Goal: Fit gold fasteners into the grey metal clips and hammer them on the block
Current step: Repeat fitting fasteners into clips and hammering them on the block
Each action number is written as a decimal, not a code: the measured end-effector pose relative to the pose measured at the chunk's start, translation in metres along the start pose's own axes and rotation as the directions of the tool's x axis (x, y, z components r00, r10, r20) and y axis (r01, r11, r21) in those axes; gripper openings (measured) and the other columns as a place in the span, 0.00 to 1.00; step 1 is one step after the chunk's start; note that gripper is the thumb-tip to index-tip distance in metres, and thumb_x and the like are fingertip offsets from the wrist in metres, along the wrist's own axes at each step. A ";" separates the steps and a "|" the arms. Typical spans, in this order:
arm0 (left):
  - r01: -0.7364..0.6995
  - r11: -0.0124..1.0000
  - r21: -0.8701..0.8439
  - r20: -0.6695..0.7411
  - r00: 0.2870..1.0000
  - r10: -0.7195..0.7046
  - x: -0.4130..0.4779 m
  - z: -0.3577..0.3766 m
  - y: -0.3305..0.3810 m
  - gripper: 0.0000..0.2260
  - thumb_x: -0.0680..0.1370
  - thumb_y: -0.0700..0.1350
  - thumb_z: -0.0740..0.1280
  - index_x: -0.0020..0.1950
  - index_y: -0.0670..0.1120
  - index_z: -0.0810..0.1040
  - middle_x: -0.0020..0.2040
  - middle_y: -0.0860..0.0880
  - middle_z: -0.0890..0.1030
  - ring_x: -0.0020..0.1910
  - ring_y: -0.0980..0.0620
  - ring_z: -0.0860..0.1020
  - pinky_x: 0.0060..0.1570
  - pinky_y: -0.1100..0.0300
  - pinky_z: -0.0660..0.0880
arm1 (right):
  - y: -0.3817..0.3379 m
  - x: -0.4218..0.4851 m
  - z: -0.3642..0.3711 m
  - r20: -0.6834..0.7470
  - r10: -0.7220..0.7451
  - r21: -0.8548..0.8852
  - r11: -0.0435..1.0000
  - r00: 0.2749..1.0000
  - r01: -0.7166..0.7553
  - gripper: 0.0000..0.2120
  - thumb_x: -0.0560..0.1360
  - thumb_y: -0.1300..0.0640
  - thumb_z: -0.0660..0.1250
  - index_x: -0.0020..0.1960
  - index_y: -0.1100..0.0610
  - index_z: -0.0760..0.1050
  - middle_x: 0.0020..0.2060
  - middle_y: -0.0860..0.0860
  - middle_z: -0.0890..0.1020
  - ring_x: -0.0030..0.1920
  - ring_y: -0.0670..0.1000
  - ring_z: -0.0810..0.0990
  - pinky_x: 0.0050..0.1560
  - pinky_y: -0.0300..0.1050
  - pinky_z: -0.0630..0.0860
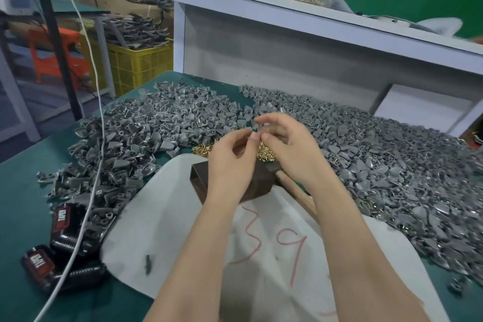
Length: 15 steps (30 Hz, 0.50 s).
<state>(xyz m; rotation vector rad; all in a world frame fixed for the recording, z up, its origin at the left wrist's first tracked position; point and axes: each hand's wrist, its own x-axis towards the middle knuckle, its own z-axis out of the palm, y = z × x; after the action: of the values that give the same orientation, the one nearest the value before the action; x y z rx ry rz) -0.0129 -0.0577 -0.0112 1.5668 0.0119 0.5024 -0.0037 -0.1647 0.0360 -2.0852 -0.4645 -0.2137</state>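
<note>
My left hand and my right hand meet fingertip to fingertip above the dark metal block. My right hand pinches a small grey clip between thumb and fingers. My left hand pinches something tiny against it, too small to make out. A little heap of gold fasteners lies just behind the block, partly hidden by my hands. The hammer's wooden handle lies to the right of the block, under my right forearm. Large piles of grey clips cover the green table.
A white sheet with red writing lies under the block. Black and red devices and a white cable lie at the left. A second clip pile fills the right side. A white shelf rises behind.
</note>
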 end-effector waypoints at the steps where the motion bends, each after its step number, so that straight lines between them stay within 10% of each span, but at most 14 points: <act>1: 0.033 0.999 -0.043 -0.003 0.999 -0.033 0.000 0.000 -0.001 0.08 0.77 0.46 0.68 0.54 0.46 0.81 0.47 0.53 0.83 0.46 0.63 0.79 0.46 0.74 0.73 | 0.000 -0.002 -0.002 -0.004 0.024 0.119 0.993 1.000 -0.023 0.13 0.78 0.66 0.61 0.56 0.52 0.75 0.41 0.45 0.83 0.46 0.40 0.80 0.53 0.37 0.77; 4: 0.072 0.993 -0.091 -0.058 0.995 -0.077 0.002 -0.003 -0.004 0.03 0.76 0.42 0.69 0.48 0.49 0.79 0.44 0.56 0.82 0.45 0.60 0.80 0.47 0.73 0.74 | 0.007 0.003 -0.005 -0.100 0.146 0.328 0.939 0.984 -0.106 0.11 0.78 0.67 0.59 0.55 0.55 0.75 0.41 0.48 0.83 0.46 0.45 0.82 0.53 0.38 0.78; 7: 0.113 0.981 -0.155 -0.118 0.984 -0.132 0.002 -0.007 -0.004 0.06 0.78 0.39 0.65 0.46 0.49 0.78 0.44 0.51 0.83 0.46 0.54 0.81 0.53 0.61 0.76 | 0.031 0.019 -0.003 -0.225 0.256 -0.048 0.961 0.940 -0.273 0.10 0.78 0.64 0.62 0.54 0.53 0.77 0.49 0.47 0.81 0.49 0.44 0.79 0.56 0.41 0.76; 15: 0.087 0.969 0.230 -0.130 0.990 -0.058 0.002 -0.011 -0.005 0.05 0.77 0.45 0.67 0.50 0.47 0.81 0.50 0.45 0.81 0.42 0.51 0.77 0.51 0.55 0.74 | 0.069 0.061 0.026 -0.054 0.479 -0.714 0.595 0.876 -0.369 0.08 0.75 0.56 0.66 0.53 0.51 0.80 0.55 0.51 0.80 0.59 0.57 0.75 0.65 0.54 0.66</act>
<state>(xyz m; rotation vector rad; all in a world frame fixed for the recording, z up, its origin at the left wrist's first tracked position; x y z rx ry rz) -0.0131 -0.0465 -0.0158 1.7576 0.2298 0.5537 0.0792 -0.1608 -0.0120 -2.9272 0.0980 0.0730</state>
